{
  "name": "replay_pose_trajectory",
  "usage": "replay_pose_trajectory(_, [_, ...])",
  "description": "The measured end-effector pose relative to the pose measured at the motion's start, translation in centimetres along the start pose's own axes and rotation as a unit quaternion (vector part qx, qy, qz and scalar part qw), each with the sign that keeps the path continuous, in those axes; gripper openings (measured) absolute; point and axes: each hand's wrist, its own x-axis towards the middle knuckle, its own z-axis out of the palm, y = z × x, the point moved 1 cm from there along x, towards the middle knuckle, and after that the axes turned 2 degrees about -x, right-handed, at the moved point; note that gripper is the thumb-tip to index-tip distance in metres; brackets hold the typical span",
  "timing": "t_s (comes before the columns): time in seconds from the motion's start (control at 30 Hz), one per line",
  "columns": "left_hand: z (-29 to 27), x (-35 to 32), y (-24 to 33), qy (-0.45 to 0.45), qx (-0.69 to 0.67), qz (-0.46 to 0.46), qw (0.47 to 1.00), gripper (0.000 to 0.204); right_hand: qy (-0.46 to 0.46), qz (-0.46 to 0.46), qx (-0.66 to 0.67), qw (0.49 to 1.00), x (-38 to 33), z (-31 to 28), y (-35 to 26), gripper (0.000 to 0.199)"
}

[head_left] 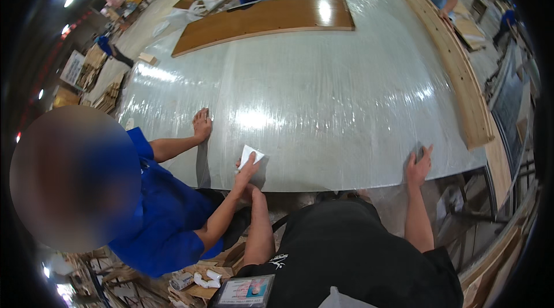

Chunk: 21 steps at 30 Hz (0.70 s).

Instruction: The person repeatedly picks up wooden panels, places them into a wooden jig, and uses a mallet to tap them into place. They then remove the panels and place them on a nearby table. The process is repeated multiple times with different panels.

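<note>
Head view, film-covered table (pixel 323 112), panel (pixel 265 19) (brown), beam (pixel 459 71)

A black short-sleeved shirt (pixel 352 250) bears small white print (pixel 279 261) and, apparently, a clear-cased badge (pixel 245 292).

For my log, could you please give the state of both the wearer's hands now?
Left hand: mostly hidden by the co-worker's arm; cannot be told.
Right hand: open, at the plastic-covered surface.
</note>
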Motion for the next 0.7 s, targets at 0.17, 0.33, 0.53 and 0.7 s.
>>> replay_pose_trajectory(0.17, [2.1,-0.2,-4.3,0.113,0.667,0.131,0.724,0.043,0.007,0.05,0.088,0.995,-0.7,-0.4,1.3,0.068])
replay_pose_trajectory(0.33, [0.6,1.1,-2.1,0.072,0.738,0.109,0.662,0.041,-0.027,0.042,0.084,0.995,-0.5,-1.5,-0.7,0.079])
replay_pose_trajectory(0.53, [-1.8,3.5,0.6,0.024,0.73,0.097,0.676,0.041,-0.022,0.031,0.094,0.995,-0.3,-1.7,-0.4,0.078])
replay_pose_trajectory(0.7, [-5.1,3.7,5.3,-0.051,0.653,0.134,0.744,0.044,-0.02,0.009,0.07,0.997,-0.2,-0.8,-0.6,0.074])
